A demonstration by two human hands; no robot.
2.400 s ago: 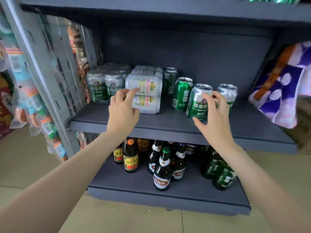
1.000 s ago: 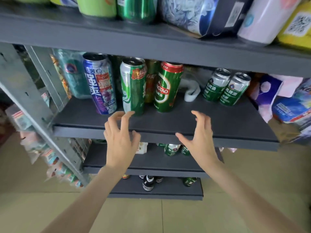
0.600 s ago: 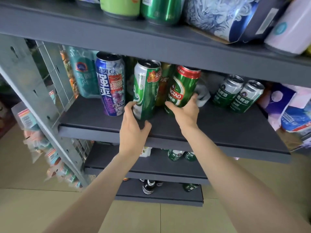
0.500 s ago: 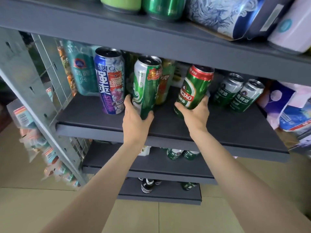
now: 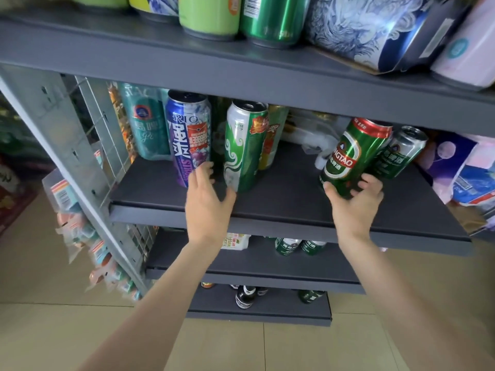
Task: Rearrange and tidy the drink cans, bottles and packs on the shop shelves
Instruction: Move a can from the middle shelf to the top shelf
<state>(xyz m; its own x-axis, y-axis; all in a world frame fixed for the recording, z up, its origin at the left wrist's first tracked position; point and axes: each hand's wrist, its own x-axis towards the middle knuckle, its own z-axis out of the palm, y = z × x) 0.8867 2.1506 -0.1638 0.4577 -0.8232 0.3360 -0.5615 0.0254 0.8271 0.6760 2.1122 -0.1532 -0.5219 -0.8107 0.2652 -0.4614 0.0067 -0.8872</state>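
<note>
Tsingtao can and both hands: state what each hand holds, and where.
The right hand grips the Tsingtao can round its lower end. The left hand holds nothing; its fingers are spread beside the green-and-silver can.

A green Tsingtao can (image 5: 351, 159) with a red rim leaned right in my right hand (image 5: 355, 203), against a silver-green can (image 5: 396, 153); a green-and-silver can (image 5: 245, 145) stood upright by my left hand (image 5: 207, 202).

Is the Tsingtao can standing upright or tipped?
Tipped. The Tsingtao can leans with its top to the right, against a smaller green can; the right hand grips its base.
</note>
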